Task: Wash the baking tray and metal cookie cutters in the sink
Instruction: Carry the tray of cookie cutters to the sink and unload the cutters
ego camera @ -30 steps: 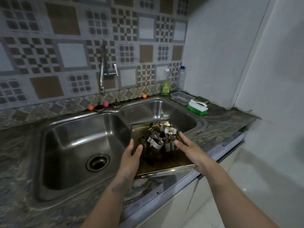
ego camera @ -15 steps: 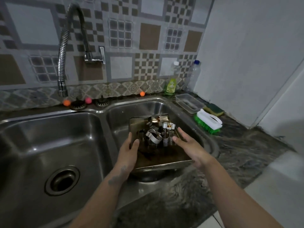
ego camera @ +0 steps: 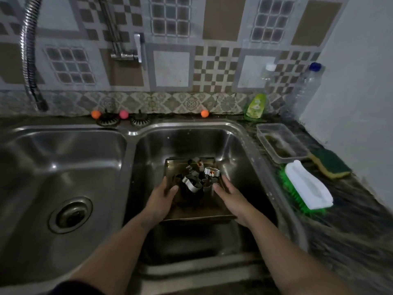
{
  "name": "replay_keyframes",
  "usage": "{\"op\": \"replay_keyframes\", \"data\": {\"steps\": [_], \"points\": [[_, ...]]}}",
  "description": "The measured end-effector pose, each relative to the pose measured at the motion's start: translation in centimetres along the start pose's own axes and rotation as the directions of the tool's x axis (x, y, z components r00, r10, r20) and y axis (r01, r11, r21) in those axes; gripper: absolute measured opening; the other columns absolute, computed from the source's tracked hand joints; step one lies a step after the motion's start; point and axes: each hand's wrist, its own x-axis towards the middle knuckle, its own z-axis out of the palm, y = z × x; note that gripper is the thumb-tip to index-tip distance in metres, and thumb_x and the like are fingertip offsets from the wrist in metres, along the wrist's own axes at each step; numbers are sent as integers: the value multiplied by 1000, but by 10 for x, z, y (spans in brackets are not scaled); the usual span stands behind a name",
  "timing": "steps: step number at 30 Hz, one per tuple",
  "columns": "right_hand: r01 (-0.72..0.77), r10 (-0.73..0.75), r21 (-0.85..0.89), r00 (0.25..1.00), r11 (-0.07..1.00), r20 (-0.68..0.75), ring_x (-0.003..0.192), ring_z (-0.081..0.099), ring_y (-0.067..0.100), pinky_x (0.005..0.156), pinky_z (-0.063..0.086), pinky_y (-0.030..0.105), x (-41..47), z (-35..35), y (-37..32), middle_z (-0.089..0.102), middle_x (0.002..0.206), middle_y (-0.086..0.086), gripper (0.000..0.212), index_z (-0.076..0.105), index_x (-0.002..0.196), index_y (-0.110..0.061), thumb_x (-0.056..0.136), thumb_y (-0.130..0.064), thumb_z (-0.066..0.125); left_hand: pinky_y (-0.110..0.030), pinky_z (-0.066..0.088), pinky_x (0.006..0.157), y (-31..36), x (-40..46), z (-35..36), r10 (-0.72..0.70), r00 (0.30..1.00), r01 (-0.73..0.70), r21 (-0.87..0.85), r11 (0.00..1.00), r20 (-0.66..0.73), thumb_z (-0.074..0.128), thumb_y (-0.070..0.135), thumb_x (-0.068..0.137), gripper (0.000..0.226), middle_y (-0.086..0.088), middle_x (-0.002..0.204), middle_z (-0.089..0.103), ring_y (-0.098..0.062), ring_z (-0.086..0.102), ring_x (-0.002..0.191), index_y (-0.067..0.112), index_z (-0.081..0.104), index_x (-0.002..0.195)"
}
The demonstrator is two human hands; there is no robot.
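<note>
A dark, stained rectangular baking tray sits low inside the right sink basin. Several shiny metal cookie cutters are piled on its far half. My left hand grips the tray's left edge, thumb over the rim. My right hand holds the right edge the same way. Both forearms reach down into the basin.
The left basin with a round drain lies beside it. A flexible hose tap hangs at far left. On the right counter are a white-and-green scrub brush, a green sponge, a clear plastic container, a green soap bottle and an empty bottle.
The tray, held in both hands, has gone from above the counter edge forward and down into the right basin. The view has moved closer over the sink.
</note>
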Motion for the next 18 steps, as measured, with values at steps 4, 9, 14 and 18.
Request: {"op": "replay_keyframes", "data": {"steps": [4,9,14,18], "points": [[-12,18,-95,998,995,63,146,14,29,114,22,50,22,0,11,8,161,0,69,5,151,-42,95,-53,44,-21,44,84,-8,7,7,-25,1000,26,48,999,-8,53,27,97,36,3,111,61,-14,57,108,21,50,133],[-15,35,-178,993,984,114,145,17,29,113,23,49,43,13,25,10,161,0,73,1,151,-43,93,-58,43,-26,42,89,-24,6,4,-74,997,76,111,991,-16,62,31,92,42,0,116,62,-17,58,111,22,54,131],[-7,54,-241,981,970,186,146,16,27,113,23,46,44,23,36,6,162,-1,78,-7,149,-45,93,-56,46,-24,44,89,-37,6,1,-135,989,129,99,987,55,67,25,89,51,-2,122,62,-17,57,114,21,47,136],[-74,153,-287,952,955,265,146,13,30,113,23,48,40,14,36,1,162,1,91,-15,148,-44,90,-53,55,-39,44,103,-41,13,-4,-242,955,218,148,965,170,72,32,84,67,-2,125,59,-22,56,118,29,38,141]]}}
